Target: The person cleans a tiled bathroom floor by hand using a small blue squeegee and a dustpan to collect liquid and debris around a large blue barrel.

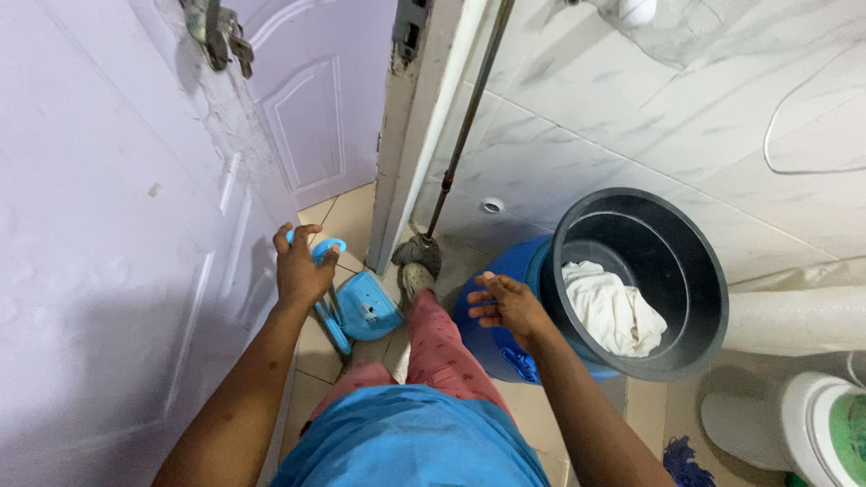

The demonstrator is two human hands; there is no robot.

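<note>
We hold a blue long-handled dustpan [365,307] by the looped top of its handle. The pan itself stands on the tiled floor [347,216], just in front of the door frame, with its handle rising toward us. Our left hand [300,269] is the grip on it: the fingers are closed around the blue loop, and the thumb lies across the top.

Our right hand [507,302] hangs free above the blue drum [492,343]. Its grip is apart, fingers spread and slightly curled, holding nothing. We cannot tell whether the fingertips touch the drum's shoulder.

Just right of that hand, a dark grey bucket [704,298] sits tilted in the mouth of the blue drum, its opening turned toward us. A crumpled white cloth [609,307] lies inside the bucket, against its lower wall.

Between the dustpan and the drum we see our leg in red patterned trousers [442,347], the foot in a worn shoe [415,280] planted on the floor. Our blue shirt [410,442] fills the bottom centre of the view.

Just beyond the shoe, a mop [417,251] rests head-down on the floor, its dark pole leaning up against the marbled wall tiles [631,135]. To the left stands an open lilac panelled door [108,225]. At lower right, a white toilet [812,419] is partly in view.
</note>
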